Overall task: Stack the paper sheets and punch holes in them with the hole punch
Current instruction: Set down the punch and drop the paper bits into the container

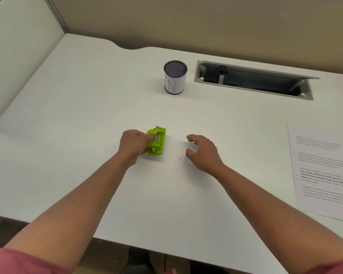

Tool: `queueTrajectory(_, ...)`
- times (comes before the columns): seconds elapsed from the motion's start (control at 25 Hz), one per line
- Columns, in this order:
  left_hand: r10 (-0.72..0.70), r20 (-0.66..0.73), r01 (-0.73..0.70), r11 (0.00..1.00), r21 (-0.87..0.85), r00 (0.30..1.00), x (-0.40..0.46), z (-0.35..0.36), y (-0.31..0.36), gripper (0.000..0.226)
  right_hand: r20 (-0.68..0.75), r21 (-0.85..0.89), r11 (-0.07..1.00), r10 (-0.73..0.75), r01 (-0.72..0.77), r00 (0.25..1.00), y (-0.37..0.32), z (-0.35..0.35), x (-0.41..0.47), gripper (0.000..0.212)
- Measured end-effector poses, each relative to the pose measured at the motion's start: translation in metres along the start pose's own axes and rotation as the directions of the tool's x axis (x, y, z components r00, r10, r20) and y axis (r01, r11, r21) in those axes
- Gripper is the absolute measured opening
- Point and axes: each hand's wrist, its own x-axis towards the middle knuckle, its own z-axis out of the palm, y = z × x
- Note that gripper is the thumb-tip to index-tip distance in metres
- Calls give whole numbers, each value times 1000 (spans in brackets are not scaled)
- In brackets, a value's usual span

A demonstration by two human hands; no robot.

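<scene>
A small bright green hole punch (157, 142) stands on the white desk (87, 115) near the middle. My left hand (134, 144) grips its left side, fingers wrapped onto the lever. My right hand (203, 152) hovers just above the desk to the right of the punch, fingers curled apart and holding nothing. A stack of printed paper sheets (323, 173) lies flat at the desk's right edge, well away from both hands. A few tiny paper bits (180, 158) lie between the hands.
A mesh pen cup (175, 77) with a white label stands at the back centre. To its right is an open cable tray slot (253, 80) in the desk. Partition walls close off the left and back.
</scene>
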Motion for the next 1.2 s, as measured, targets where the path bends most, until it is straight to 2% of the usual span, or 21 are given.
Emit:
queueTrajectory(0.16, 148, -147, -103, 955, 277, 978, 13, -35, 5, 30, -7, -83, 996, 10, -11, 1000, 5, 0, 8, 55)
queueTrajectory(0.24, 204, -170, -128, 917, 377, 964, 19, -55, 8, 28, -29, -104, 994, 18, -21, 999, 4, 3, 12, 56)
queueTrajectory(0.4, 271, -166, -165, 866, 472, 948, 31, -89, 9, 21, -75, -106, 994, 28, -36, 997, 1, 10, 17, 55)
queueTrajectory(0.72, 287, -168, -174, 856, 486, 943, 45, -117, 1, 22, -104, -114, 991, 56, -68, 993, -2, 15, 19, 53)
queueTrajectory(0.96, 268, -161, -163, 864, 477, 950, 46, -117, -1, 21, -119, -117, 988, 83, -97, 989, 0, 14, 22, 39)
queueTrajectory(1.2, 254, -182, -144, 872, 467, 950, 47, -122, 1, 19, -119, -103, 992, 58, -70, 991, 0, 14, 20, 49)
